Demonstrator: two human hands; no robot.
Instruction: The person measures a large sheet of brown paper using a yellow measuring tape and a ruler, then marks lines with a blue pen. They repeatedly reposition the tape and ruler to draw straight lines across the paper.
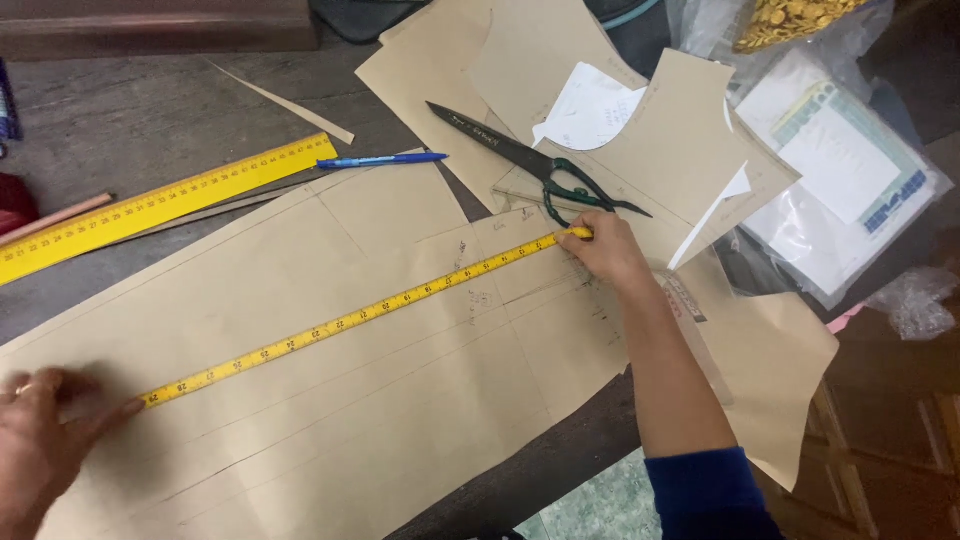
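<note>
A yellow tape measure (360, 315) is stretched straight across a large sheet of brown pattern paper (330, 420) with drawn pencil lines. My right hand (605, 250) pins the tape's far end against the paper near the upper right. Near the paper's left edge, my left hand (45, 435) presses down the tape's other end with its fingertips. Black tailor's scissors with dark green handles (540, 165) lie just beyond my right hand on more brown paper pieces.
A yellow ruler (150, 205) and a blue pen (385, 159) lie on the dark wooden table (130, 110) above the sheet. Cut brown paper pieces (560, 60) and white paper are stacked at the top. Clear plastic bags with printed sheets (850, 180) sit at right.
</note>
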